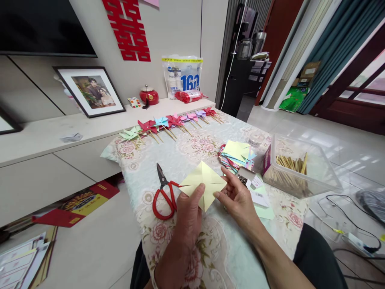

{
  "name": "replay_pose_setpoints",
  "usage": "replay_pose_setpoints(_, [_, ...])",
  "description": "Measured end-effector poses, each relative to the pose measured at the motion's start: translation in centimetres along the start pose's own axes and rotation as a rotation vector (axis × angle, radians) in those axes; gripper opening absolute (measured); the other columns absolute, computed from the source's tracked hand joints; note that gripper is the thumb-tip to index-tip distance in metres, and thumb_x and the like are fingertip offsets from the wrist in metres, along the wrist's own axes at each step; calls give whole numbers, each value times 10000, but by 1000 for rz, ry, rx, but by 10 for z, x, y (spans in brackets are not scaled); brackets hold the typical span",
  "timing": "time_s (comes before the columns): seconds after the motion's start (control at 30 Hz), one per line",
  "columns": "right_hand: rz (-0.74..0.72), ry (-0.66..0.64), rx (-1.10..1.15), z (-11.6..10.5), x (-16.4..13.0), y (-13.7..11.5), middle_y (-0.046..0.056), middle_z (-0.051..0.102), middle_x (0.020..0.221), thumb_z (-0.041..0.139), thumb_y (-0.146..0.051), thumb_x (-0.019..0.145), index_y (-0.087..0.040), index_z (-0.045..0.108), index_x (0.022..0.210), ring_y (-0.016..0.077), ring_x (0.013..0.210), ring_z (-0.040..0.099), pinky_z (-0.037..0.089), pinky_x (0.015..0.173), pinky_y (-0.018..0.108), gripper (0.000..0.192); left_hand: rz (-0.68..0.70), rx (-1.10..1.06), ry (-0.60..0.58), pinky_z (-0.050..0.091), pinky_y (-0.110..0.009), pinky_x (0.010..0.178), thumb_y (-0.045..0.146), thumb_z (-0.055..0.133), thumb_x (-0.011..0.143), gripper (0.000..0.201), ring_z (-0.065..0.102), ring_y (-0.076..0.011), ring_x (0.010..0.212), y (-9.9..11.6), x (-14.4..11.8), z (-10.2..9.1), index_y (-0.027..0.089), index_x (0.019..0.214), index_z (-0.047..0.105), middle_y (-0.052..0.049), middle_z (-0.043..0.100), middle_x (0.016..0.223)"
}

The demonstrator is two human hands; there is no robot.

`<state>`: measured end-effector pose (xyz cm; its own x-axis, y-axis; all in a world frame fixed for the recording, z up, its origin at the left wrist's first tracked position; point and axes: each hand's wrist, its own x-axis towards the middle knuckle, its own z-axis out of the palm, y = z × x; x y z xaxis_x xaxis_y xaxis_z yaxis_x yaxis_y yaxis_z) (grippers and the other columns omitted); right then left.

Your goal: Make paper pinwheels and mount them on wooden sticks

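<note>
Head view: both hands (210, 200) hold yellow paper square (203, 180) corner-up, diamond-wise.

- You have one view only, from the camera on your head, looking forward and down.
- It sits close above your left hand (188, 212) and right hand (237, 198), low in the middle of the picture.
- It faces along the table (168, 160) towards the wall shelf (45, 136) beyond.
- At the right edge it takes in the floor (345, 144).
</note>
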<state>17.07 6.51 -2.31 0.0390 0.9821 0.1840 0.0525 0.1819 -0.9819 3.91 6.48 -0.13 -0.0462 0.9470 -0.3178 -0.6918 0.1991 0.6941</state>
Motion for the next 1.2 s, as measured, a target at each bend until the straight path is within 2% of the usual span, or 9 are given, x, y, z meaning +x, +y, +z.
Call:
replay_pose_setpoints(0.13, [2,6,-8,1,0,0,59,655,1123,725,-287,812,-256,477,1447,137,726,594,533,695,305,682,16,7,21,553,-374,847,276,848,611,500,720,-299,993,0,0,1,147,1072,702,-93,789,945])
replay_pose_setpoints(0.3, [-5,-8,30,1,0,-2,39,649,1043,730,-299,808,-272,485,1432,163,780,619,537,763,345,671,47,22,75,567,-393,841,296,848,570,342,714,-331,1005,4,-1,5,190,875,733,-74,786,829])
replay_pose_setpoints(0.43, [3,-6,24,0,0,-3,35,645,1019,729,-323,815,-270,504,1417,164,760,609,529,727,334,646,63,53,77,572,-391,837,298,826,596,245,696,-339,1048,4,-1,4,211,803,728,-82,782,839])
replay_pose_setpoints(0.67, [30,-7,2,-6,-1,-1,35,675,982,727,-388,846,-247,570,1349,202,846,646,543,758,347,546,-11,118,29,578,-377,757,270,823,623,386,736,-318,894,1,0,-1,140,977,740,-98,788,853])
replay_pose_setpoints(0.83, [79,-19,8,-6,-1,0,36,721,959,740,-375,830,-239,590,1301,228,858,690,564,798,384,513,-30,107,-48,577,-377,776,326,830,622,367,728,-333,942,6,-4,1,165,940,745,-94,790,860])
replay_pose_setpoints(1.0, [103,28,47,-4,0,-4,61,758,1046,763,-374,797,-245,628,1235,247,885,710,582,763,373,476,-56,51,-82,582,-389,787,478,738,714,345,719,-340,980,8,-4,1,205,925,753,-104,788,867])
replay_pose_setpoints(1.2, [70,-12,68,-3,1,-3,55,754,1083,748,-353,822,-262,644,1222,248,926,708,588,775,362,423,-56,48,-78,575,-371,785,291,823,644,433,733,-314,929,-1,0,-3,163,1045,722,-96,794,938])
